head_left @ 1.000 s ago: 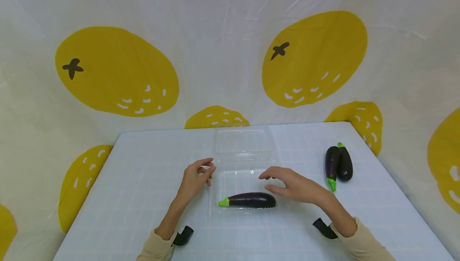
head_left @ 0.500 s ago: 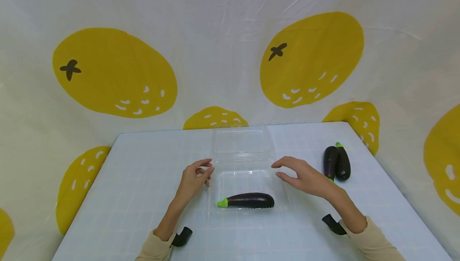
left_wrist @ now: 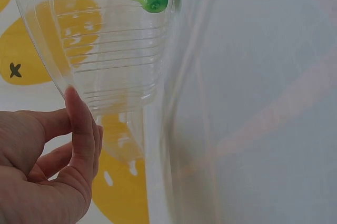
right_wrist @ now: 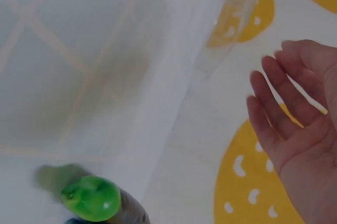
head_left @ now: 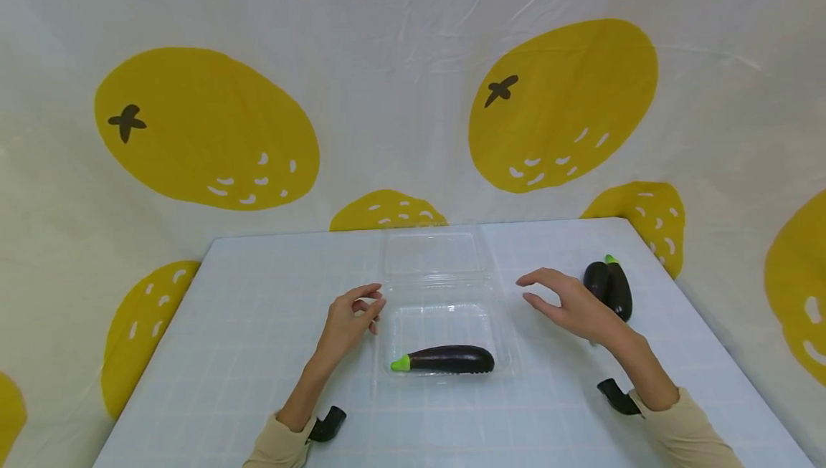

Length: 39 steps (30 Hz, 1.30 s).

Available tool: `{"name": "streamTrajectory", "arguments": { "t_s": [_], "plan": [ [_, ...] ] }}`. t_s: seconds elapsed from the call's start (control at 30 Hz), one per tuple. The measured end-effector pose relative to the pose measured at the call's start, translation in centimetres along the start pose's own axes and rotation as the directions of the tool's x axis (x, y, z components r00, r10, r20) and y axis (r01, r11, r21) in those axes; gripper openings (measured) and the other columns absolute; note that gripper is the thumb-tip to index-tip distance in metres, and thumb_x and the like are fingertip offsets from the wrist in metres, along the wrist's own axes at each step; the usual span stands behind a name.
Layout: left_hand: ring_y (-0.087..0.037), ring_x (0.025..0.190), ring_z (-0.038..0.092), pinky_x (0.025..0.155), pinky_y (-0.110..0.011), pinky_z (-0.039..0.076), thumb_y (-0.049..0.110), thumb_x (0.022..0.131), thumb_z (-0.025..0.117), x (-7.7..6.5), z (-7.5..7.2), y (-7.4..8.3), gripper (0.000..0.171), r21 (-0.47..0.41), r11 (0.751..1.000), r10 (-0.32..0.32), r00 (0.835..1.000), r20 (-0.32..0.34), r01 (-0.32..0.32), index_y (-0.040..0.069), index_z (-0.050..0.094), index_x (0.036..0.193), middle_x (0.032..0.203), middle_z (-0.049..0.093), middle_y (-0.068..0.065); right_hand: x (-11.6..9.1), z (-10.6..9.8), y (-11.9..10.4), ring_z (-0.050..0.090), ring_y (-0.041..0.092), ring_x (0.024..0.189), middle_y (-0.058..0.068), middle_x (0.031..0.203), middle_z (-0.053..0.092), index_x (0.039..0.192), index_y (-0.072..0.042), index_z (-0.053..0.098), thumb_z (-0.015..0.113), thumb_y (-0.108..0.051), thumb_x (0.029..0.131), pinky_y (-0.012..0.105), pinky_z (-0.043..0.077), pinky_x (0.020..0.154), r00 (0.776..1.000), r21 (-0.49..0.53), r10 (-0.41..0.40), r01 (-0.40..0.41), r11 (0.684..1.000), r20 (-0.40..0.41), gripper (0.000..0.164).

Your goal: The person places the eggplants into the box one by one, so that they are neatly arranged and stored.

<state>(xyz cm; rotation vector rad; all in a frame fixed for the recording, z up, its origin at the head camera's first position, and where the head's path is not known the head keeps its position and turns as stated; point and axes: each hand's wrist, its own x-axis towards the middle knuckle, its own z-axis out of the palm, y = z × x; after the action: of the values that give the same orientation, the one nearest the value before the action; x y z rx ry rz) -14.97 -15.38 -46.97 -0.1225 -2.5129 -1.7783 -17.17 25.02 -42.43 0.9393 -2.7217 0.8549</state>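
A clear plastic clamshell container [head_left: 439, 321] stands with its lid [head_left: 435, 253] folded back behind it. Inside its base, near the front, lies a dark purple eggplant [head_left: 452, 359] with a green tip pointing left. At the container's left edge is my left hand [head_left: 348, 317], its fingers loosely bent; the left wrist view puts its fingertips at the rim [left_wrist: 45, 66], though contact is hard to tell. My right hand [head_left: 574, 303] holds nothing. It hovers right of the container, fingers apart, partly covering two more eggplants [head_left: 619, 292] lying side by side.
A pale checked cloth [head_left: 271, 296] covers the table. Behind it hangs a white curtain [head_left: 400, 95] with large yellow fruit prints. Black wrist mounts [head_left: 329, 423] stick out from both beige sleeves.
My right hand has moved from above the container to the right and away, toward the two eggplants. The left hand and the eggplant in the container stay put.
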Motion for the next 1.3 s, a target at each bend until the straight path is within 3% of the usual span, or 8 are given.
{"name": "streamTrajectory", "arguments": {
  "t_s": [0.13,0.23,0.33,0.8,1.1,1.3],
  "plan": [
    [-0.017,0.055,0.063,0.062,-0.022,0.055,0.009,0.096,0.074,0.0,0.0,0.0,0.039,0.002,1.000,0.001,1.000,0.001,-0.001,-0.005,0.065,0.132,0.109,0.070,-0.015,-0.4,-0.3,0.8,0.066,0.025,0.109,0.005,0.116,0.072,0.118,-0.009,0.070,0.076,-0.002,0.091,0.034,0.056,0.094,0.998,-0.076,-0.026,0.022,0.997,-0.055,0.029],
    [-0.018,0.056,0.063,0.062,-0.022,0.055,0.008,0.095,0.074,0.0,0.0,0.0,0.039,0.000,1.000,-0.002,1.000,0.001,0.002,-0.005,0.065,0.132,0.109,0.070,-0.015,-0.8,-0.6,1.3,0.066,0.026,0.109,0.005,0.116,0.071,0.118,-0.008,0.070,0.078,-0.001,0.089,0.013,0.046,0.098,0.994,-0.112,-0.045,0.034,0.993,-0.098,0.031],
    [-0.018,0.056,0.064,0.063,-0.022,0.055,0.007,0.095,0.074,0.0,0.0,0.1,0.039,-0.001,1.000,0.000,1.000,0.000,0.000,-0.004,0.065,0.132,0.108,0.070,-0.015,-1.1,-0.9,1.7,0.065,0.028,0.109,0.007,0.116,0.071,0.119,-0.008,0.070,0.079,0.002,0.087,0.002,0.033,0.099,0.990,-0.127,-0.061,0.044,0.991,-0.131,0.035],
    [-0.016,0.055,0.063,0.064,-0.021,0.054,0.010,0.096,0.074,0.1,0.1,-0.2,0.039,0.006,1.000,0.004,1.000,-0.004,-0.004,-0.003,0.066,0.131,0.108,0.071,-0.013,-2.9,-1.4,4.7,0.062,0.029,0.105,0.011,0.113,0.069,0.115,-0.003,0.069,0.079,0.010,0.081,0.001,0.027,0.100,0.976,-0.169,-0.064,0.028,0.985,-0.207,0.038],
    [-0.017,0.053,0.064,0.066,-0.020,0.053,0.011,0.096,0.074,0.1,0.0,-0.3,0.039,-0.010,1.000,0.025,1.000,0.000,-0.025,-0.003,0.066,0.131,0.108,0.071,-0.015,-4.0,-1.8,6.0,0.056,0.028,0.106,0.013,0.114,0.066,0.114,-0.002,0.068,0.077,0.009,0.084,-0.001,0.023,0.099,0.982,-0.135,0.005,-0.030,0.990,-0.187,0.033],
    [-0.017,0.054,0.063,0.064,-0.021,0.054,0.009,0.096,0.073,0.0,-0.1,-0.3,0.039,0.005,1.000,0.025,1.000,0.005,-0.025,-0.005,0.065,0.132,0.108,0.070,-0.015,-4.9,-1.8,7.1,0.055,0.029,0.103,0.014,0.113,0.066,0.113,-0.002,0.069,0.078,0.010,0.083,0.002,0.025,0.096,0.983,-0.164,0.000,-0.030,0.986,-0.183,0.034]
  ]
}}
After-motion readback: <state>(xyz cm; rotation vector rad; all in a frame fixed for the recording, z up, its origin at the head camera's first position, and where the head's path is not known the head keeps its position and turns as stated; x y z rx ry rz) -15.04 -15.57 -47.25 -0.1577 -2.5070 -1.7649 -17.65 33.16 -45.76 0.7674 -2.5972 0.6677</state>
